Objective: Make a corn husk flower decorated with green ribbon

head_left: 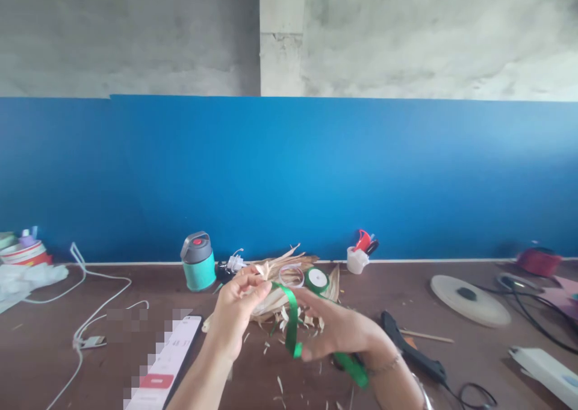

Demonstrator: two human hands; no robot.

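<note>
Bare forearms come nearest, reaching in over a brown table; a bracelet circles the right wrist. Left hand: thumb and fingertips pinched together, clamped on one end of a green ribbon, with a pale piece of husk standing up at the fingertips. Ribbon position: hangs from that pinch in a loose curve down to the right hand, and a further green length shows below that palm. Right hand: fingers stretched toward the left, blurred; cannot tell whether they grip the ribbon or only touch it.

Behind the hands, a heap of dried husks lies near the foot of a blue panel. A spool with a white centre and green rim sits at the heap (partly among the husks, as far as I can see from where I stand). Small pale scraps are scattered in front.

Left side: phone beside the left forearm, teal jar with grey lid farther back, white cable. Right side: white cup holding a red-handled item, black corded tool, thin stick just beside it, round pale disc with dark knob
</note>
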